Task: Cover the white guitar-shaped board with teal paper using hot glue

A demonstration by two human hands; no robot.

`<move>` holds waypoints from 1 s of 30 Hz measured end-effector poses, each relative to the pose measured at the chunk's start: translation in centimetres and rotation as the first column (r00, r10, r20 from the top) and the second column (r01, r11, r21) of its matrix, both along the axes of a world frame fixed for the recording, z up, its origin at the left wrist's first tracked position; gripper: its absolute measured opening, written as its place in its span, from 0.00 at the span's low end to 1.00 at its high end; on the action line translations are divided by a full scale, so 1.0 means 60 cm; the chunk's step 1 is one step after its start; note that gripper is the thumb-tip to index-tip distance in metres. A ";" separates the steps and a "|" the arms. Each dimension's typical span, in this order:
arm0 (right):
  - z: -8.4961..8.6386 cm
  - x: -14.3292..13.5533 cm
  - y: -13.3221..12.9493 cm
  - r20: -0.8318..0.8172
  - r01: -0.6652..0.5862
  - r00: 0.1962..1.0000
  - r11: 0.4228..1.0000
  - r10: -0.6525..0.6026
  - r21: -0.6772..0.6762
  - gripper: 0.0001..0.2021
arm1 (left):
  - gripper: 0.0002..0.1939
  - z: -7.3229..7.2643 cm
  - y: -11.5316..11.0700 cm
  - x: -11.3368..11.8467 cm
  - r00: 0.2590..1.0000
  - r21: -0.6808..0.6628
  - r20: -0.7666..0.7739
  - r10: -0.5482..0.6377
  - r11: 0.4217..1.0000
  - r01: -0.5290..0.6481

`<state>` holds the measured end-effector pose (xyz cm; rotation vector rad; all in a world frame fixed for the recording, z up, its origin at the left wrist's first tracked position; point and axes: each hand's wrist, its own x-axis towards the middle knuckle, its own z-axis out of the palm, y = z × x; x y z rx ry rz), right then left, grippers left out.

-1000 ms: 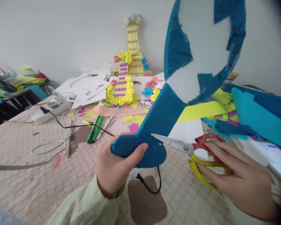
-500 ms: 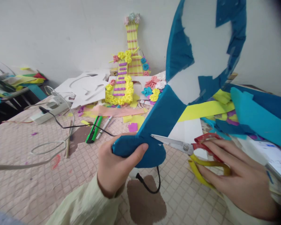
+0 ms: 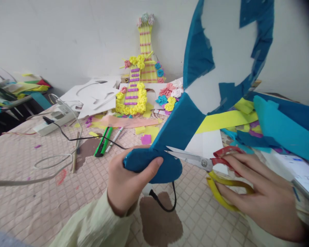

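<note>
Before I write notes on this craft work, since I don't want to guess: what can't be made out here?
Top of the blue-covered cutout: head view, cut off by the upper edge.
Fingertips of the left hand, thumb aside: head view, hidden behind the cutout.
Text on the phone: head view, too blurred.
Whether the scissors touch the cutout: head view, single angle hides depth.

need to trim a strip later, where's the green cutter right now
In the head view, the green cutter lies on the table left of center, right beside the white pen, beyond the left hand.
</note>
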<state>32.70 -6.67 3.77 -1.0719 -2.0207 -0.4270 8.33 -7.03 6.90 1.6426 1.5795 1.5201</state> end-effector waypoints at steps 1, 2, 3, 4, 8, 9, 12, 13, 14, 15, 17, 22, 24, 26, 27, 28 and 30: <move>0.000 0.000 0.000 0.000 -0.002 1.000 1.000 0.002 0.002 0.13 | 0.05 0.000 0.000 0.000 1.000 0.001 -0.001 0.001 1.000 -0.001; 0.000 0.001 0.000 -0.002 0.002 1.000 1.000 -0.002 0.004 0.12 | 0.05 0.000 0.000 0.000 1.000 0.002 -0.001 0.000 1.000 0.000; 0.000 0.001 -0.001 -0.003 0.006 1.000 1.000 -0.006 0.006 0.12 | 0.05 0.000 0.000 0.000 1.000 0.001 -0.003 -0.003 1.000 0.003; 0.000 0.002 -0.001 -0.001 0.009 1.000 1.000 -0.009 0.009 0.12 | 0.05 0.001 0.000 0.000 1.000 -0.001 -0.004 -0.005 1.000 0.005; 0.001 0.002 -0.001 0.031 0.030 0.999 0.998 -0.032 0.058 0.11 | 0.05 0.002 0.001 0.000 1.000 -0.006 0.003 0.002 1.000 -0.002; 0.001 0.002 0.000 0.041 0.031 0.999 0.997 -0.034 0.069 0.11 | 0.05 0.002 0.001 0.000 1.000 -0.010 0.008 0.003 1.000 -0.003; 0.002 0.001 -0.001 0.056 0.041 0.997 0.996 -0.045 0.079 0.11 | 0.05 0.002 0.000 0.000 0.999 -0.030 0.032 0.005 1.000 -0.004; 0.002 0.000 -0.001 0.054 0.046 0.997 0.996 -0.050 0.077 0.11 | 0.05 0.002 0.000 -0.001 0.999 -0.036 0.039 0.005 0.999 -0.003; 0.002 0.000 -0.002 0.047 0.055 0.997 0.996 -0.058 0.072 0.11 | 0.05 0.002 0.000 -0.001 0.999 -0.042 0.045 0.006 0.999 -0.004; 0.002 -0.001 -0.002 0.037 0.065 0.997 0.996 -0.067 0.067 0.11 | 0.05 0.001 0.000 -0.001 0.999 -0.049 0.047 0.005 0.999 -0.003; 0.001 -0.001 -0.003 0.014 0.083 0.996 0.995 -0.084 0.056 0.12 | 0.05 0.000 0.000 -0.001 0.999 -0.064 0.051 0.000 0.998 0.004; -0.004 0.004 -0.002 -0.040 0.085 0.995 0.996 -0.086 -0.015 0.13 | 0.05 -0.005 0.001 -0.003 0.997 -0.085 0.076 -0.009 0.996 0.015; -0.005 0.006 -0.001 -0.049 0.075 0.996 0.996 -0.078 -0.054 0.15 | 0.05 -0.006 0.001 -0.003 0.997 -0.092 0.072 -0.010 0.996 0.017; -0.005 0.006 -0.001 -0.055 0.062 0.996 0.994 -0.067 -0.093 0.17 | 0.06 -0.006 0.001 -0.003 0.998 -0.098 0.060 -0.005 0.995 0.011; -0.004 0.006 -0.001 -0.054 0.055 0.997 0.993 -0.060 -0.103 0.18 | 0.06 -0.005 0.001 -0.002 0.998 -0.098 0.055 -0.002 0.995 0.008; -0.002 0.005 -0.001 -0.049 0.047 0.997 0.994 -0.052 -0.102 0.19 | 0.06 -0.005 0.001 -0.002 0.999 -0.098 0.051 -0.001 0.995 0.006; 0.000 0.003 -0.001 -0.028 0.029 0.999 0.997 -0.032 -0.075 0.18 | 0.06 -0.004 0.001 0.000 0.999 -0.098 0.049 -0.002 0.995 0.007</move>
